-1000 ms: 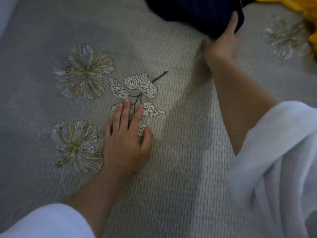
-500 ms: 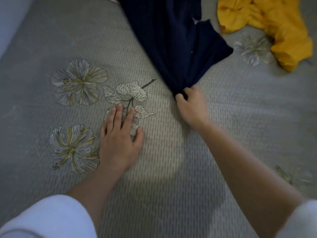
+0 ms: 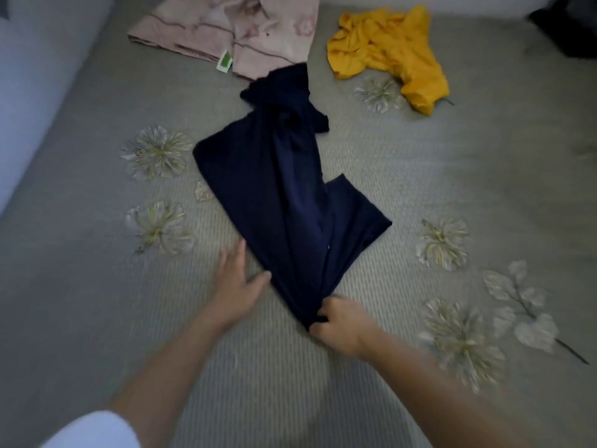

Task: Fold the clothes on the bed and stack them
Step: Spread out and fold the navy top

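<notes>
navy garment (image 3: 284, 202) dragged nearer | right grip (image 3: 342, 321) pinching its corner | left grip (image 3: 234, 284) flat, released

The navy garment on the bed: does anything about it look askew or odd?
The navy garment lies diagonal and twisted, its near end bunched in the right hand, not spread flat. The left hand is open beside its edge. The yellow garment behind is crumpled.

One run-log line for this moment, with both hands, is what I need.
right hand: grips near end of navy garment | left hand: open, at its left edge | garment: bunched, unfolded | yellow garment, pink cloth: farther back
</notes>
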Available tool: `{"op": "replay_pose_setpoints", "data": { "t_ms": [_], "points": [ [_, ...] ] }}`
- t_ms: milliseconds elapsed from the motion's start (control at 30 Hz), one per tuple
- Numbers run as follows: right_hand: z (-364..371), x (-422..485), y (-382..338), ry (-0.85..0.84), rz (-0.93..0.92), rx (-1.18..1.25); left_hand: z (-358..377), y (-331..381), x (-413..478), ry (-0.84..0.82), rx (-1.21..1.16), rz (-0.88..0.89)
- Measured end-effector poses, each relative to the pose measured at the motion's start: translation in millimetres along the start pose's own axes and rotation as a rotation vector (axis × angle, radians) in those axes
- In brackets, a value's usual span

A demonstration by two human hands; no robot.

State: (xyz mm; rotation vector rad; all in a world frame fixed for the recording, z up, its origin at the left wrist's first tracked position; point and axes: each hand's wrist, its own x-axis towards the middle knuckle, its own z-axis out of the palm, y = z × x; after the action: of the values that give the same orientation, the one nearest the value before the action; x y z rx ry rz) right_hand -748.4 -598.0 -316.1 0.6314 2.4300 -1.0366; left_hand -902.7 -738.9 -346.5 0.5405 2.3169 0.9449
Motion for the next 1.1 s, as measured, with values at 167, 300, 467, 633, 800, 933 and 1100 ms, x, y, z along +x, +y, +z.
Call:
{"op": "replay_pose_setpoints", "data": {
  "t_ms": [167, 300, 467, 633, 800, 933, 1100],
  "points": [
    [43.1, -85.9, 5.7, -0.350, 0.196, 0.035, 30.0, 34.1, -78.4, 0.021, -0.210, -0.063],
    [44.1, -142.2, 35.0, -0.460, 0.370, -0.129, 58.1, 40.4, -136.3, -0.126, 0.238, -0.104],
    [12.0, -202.7, 96.1, -0.570, 0.619, -0.630, 81.1, 55.4, -215.5, -0.810, 0.066, -0.218],
    [-29.6, -232.1, 151.1, -0.540, 0.819, -0.770, 87.8, 69.3, -236.5, -0.924, -0.139, -0.325],
    [-54.3, -183.0, 147.7, 0.158, 0.477, -0.404, 53.7, 55.9, -177.6, 0.263, 0.147, -0.171],
    [-26.8, -137.8, 101.3, 0.262, 0.104, -0.046, 49.1, 32.3, -150.3, 0.184, 0.048, -0.354],
    [-15.4, -133.0, 102.5, 0.176, 0.039, -0.459, 40.4, 34.7, -174.0, 0.390, 0.002, -0.101]
  ]
}}
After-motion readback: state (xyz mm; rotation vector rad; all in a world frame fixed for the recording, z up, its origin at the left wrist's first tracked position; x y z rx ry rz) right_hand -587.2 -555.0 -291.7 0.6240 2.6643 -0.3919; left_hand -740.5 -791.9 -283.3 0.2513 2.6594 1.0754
